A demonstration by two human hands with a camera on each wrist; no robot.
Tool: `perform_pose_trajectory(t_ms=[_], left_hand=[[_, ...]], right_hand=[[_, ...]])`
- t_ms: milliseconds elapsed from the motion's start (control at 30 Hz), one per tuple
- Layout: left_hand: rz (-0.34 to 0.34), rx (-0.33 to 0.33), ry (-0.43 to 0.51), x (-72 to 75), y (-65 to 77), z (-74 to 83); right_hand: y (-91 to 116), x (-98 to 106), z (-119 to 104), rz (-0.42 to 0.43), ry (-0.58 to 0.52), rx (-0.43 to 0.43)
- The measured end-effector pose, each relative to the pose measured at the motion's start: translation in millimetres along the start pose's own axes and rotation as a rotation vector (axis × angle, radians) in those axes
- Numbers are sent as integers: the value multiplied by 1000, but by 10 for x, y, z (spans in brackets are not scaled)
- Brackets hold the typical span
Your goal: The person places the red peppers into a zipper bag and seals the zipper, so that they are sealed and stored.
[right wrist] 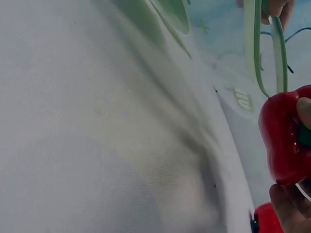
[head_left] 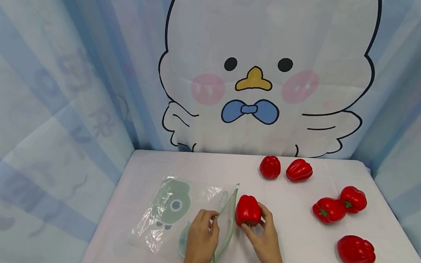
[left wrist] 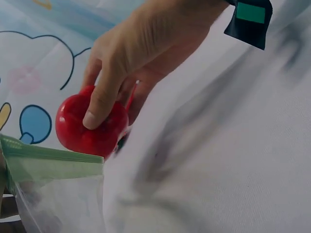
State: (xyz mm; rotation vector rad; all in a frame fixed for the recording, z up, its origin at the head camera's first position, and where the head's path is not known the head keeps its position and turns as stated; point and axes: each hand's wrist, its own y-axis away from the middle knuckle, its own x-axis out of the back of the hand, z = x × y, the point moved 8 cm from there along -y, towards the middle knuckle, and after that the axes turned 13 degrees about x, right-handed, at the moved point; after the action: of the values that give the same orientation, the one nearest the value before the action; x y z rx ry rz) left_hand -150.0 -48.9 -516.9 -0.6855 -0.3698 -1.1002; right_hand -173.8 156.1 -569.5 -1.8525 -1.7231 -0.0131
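Note:
My left hand [head_left: 201, 240] pinches one green edge of a clear zip bag [head_left: 173, 206] with green printed shapes, which lies on the white table. The bag's two green edges [right wrist: 257, 53] stand parted, leaving its mouth open toward the right. A glossy red bell pepper [head_left: 247, 211] with a green stem sits between the thumb and fingers of my right hand [head_left: 268, 241], right at that mouth. Seen from the left wrist, the pepper [left wrist: 73, 126] is just beyond the bag's green rim [left wrist: 53, 162], with the right thumb pressed against its side.
Two red peppers lie at the back of the table, one [head_left: 270, 167] beside another [head_left: 299, 171]. On the right, two more [head_left: 329, 210] [head_left: 353, 199] are close together, and another pepper [head_left: 356, 252] lies nearer. A printed curtain [head_left: 261, 35] hangs behind the table.

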Motion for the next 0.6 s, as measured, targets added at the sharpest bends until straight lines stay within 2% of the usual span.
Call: perform_pose_trajectory(t_ms=[300, 600], left_hand=[[24, -58, -48, 0, 54, 35], [29, -86, -86, 8, 68, 94]], right_hand=[[10, 20, -167, -14, 11, 4], [73, -142, -328, -65, 119, 167]])
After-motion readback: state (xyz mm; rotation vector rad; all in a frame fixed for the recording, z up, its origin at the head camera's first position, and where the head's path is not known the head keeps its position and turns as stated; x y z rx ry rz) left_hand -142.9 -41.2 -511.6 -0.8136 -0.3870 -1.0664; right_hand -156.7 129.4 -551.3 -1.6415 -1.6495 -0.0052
